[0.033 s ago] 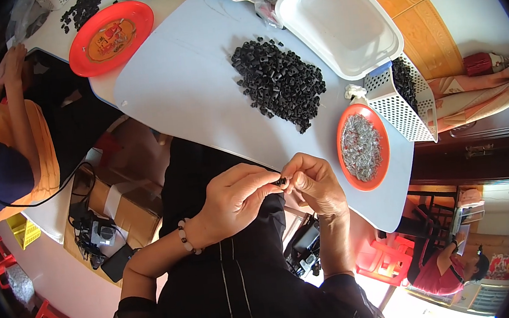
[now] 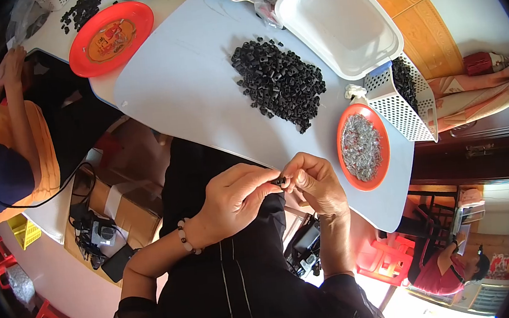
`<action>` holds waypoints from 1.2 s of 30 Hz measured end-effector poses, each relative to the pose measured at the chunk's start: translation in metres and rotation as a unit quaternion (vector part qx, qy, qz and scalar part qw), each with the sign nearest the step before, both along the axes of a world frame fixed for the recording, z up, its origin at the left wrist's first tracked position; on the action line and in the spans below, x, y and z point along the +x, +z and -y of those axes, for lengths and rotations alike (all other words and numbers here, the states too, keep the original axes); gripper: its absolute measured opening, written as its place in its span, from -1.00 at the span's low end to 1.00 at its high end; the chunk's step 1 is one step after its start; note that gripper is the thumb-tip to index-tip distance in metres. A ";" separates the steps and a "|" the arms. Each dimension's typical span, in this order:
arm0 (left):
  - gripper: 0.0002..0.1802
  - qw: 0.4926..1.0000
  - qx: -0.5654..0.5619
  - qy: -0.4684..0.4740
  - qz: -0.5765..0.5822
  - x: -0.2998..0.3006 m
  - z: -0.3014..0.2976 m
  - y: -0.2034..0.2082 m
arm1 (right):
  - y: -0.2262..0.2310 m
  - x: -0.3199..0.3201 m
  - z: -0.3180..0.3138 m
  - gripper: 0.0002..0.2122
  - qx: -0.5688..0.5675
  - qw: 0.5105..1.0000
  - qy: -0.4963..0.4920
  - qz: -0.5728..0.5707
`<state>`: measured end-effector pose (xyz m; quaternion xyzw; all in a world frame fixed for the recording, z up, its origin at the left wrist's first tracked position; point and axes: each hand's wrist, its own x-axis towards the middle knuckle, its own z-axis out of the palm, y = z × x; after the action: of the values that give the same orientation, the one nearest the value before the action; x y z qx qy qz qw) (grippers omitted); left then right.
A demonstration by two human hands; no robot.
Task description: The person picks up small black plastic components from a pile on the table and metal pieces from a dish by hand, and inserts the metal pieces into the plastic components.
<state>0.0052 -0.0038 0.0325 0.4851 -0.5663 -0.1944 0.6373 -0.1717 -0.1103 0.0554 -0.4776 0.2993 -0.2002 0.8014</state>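
Note:
Just off the table's near edge, my two hands meet at the fingertips. A small black plastic part (image 2: 279, 182) is pinched between the thumb and forefinger of my left hand (image 2: 237, 198). My right hand (image 2: 316, 183) is closed in a pinch at the right end of that part; whatever its fingertips grip is too small to make out. A heap of similar black plastic parts (image 2: 278, 82) lies on the table beyond my hands. To the right, an orange-red plate (image 2: 385, 163) carries many small clear, shiny pieces (image 2: 360, 147).
On the pale table (image 2: 180, 83) stand a white tub (image 2: 339, 25) and a perforated white basket (image 2: 391, 101) of black parts. A red oval tray (image 2: 82, 56) is at the far left. Someone in a yellow shirt (image 2: 39, 152) sits left; another person in red (image 2: 437, 276) is far right.

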 end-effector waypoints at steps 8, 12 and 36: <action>-0.74 0.999 0.013 0.015 0.027 0.000 0.001 0.006 | 0.010 -0.001 -0.004 -0.70 -0.082 0.995 -0.028 -0.058; -0.76 1.000 0.001 0.013 0.015 -0.006 0.002 0.003 | 0.015 -0.001 -0.006 -0.75 -0.064 0.995 -0.031 -0.065; -0.80 0.997 0.052 -0.028 -0.042 -0.026 0.009 -0.005 | 0.020 -0.014 -0.011 -0.94 -0.107 0.990 -0.054 -0.069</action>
<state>-0.0207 -0.0124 0.0277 0.4927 -0.5418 -0.2612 0.6288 -0.1854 -0.0997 0.0757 -0.5565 0.3562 -0.2407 0.7110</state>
